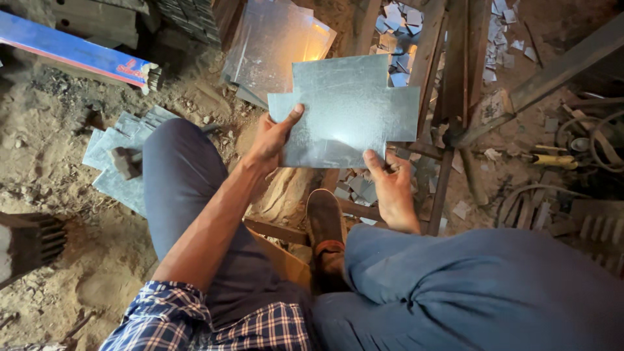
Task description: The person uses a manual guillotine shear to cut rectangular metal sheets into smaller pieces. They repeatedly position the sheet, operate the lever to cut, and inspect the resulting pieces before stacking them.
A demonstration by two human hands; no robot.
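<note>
A cross-shaped piece of galvanised sheet metal is held flat out in front of me, above my knees. My left hand grips its left edge, thumb on top. The lower right edge is pinched by my right hand, thumb pressed on the sheet. My legs in dark trousers and one brown shoe lie below the sheet.
A stack of uncut metal sheets lies beyond. Cut sheet pieces with a hammer head on them rest on the dirt floor at left. Small offcuts litter the ground. A rusty iron stand and a yellow-handled tool sit at right.
</note>
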